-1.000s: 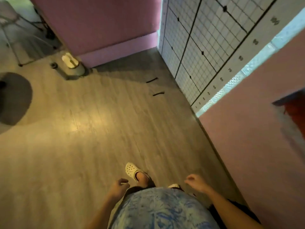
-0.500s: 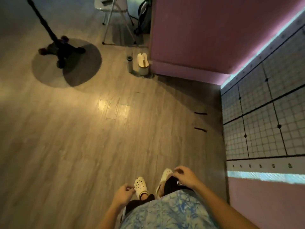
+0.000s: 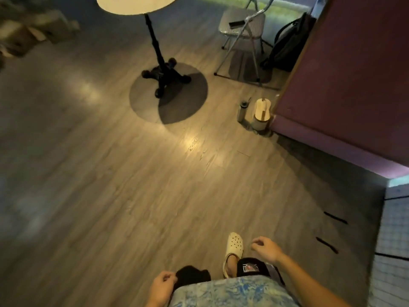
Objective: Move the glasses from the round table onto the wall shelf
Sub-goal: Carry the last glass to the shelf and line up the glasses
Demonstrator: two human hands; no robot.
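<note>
Both hands hang empty, well short of the counter. The left hand [image 3: 162, 289] and the right hand [image 3: 264, 249] have loosely curled fingers and hold nothing. A cream perforated clog [image 3: 234, 245] steps over the grey wood-plank floor [image 3: 110, 185] toward the round cream-topped counter on its black pedestal [image 3: 135, 4], which stands far ahead. Only a slice of its top shows, and no glasses can be seen there or anywhere else.

This looks like the walk over to fetch a glass. It is best to head straight for the pedestal and lift a hand only once the top is within reach.

Half a second ago only the counter's base showed. Now its top edge is in view, and the white gridded wall panel [image 3: 394, 240] has slid far to the counter's right.
</note>
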